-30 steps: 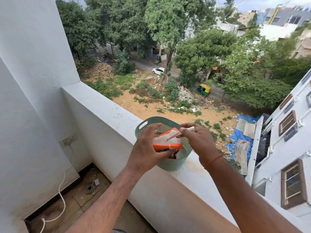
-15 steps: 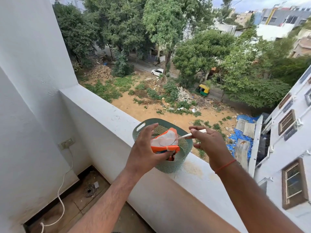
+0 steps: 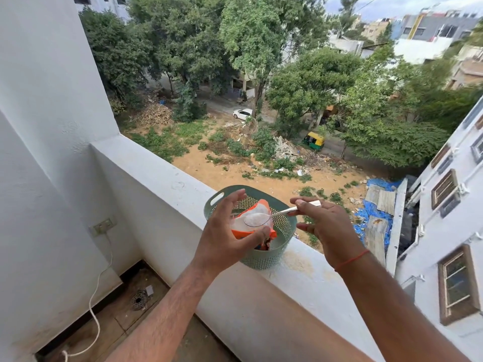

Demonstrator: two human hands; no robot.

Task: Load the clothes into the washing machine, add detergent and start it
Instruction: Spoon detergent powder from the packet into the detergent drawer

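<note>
Obs.: you stand at a balcony parapet [image 3: 162,178]. A green perforated basket [image 3: 264,257] sits on top of the parapet, near its outer edge.

Left hand [image 3: 224,231]: thumb pinches the lower edge of an orange-and-white detergent pouch [image 3: 254,232] from below; the other fingers [image 3: 232,198] are spread and lifted clear of the pouch mouth. So the grip is partial, thumb side only as far as you can see. The pouch stands inside the basket, mouth open upward.

Right hand [image 3: 328,224]: thumb and forefinger closed on the handle of a spoon [image 3: 261,218]; remaining fingers loosely curled, holding nothing else. The spoon bowl carries a heap of white powder and hovers just over the pouch opening.

Progress, judged: you are at the detergent step, with one scoop measured out but not delivered. No washing machine and no clothes are in view, so whether loading is done cannot be told. Left to do: carry the spoonful to the machine, tip it in, start the cycle.

Note: a white cable [image 3: 98,291] runs from a wall socket [image 3: 103,225] down to the balcony floor [image 3: 117,320]; where it ends is out of frame.
</note>
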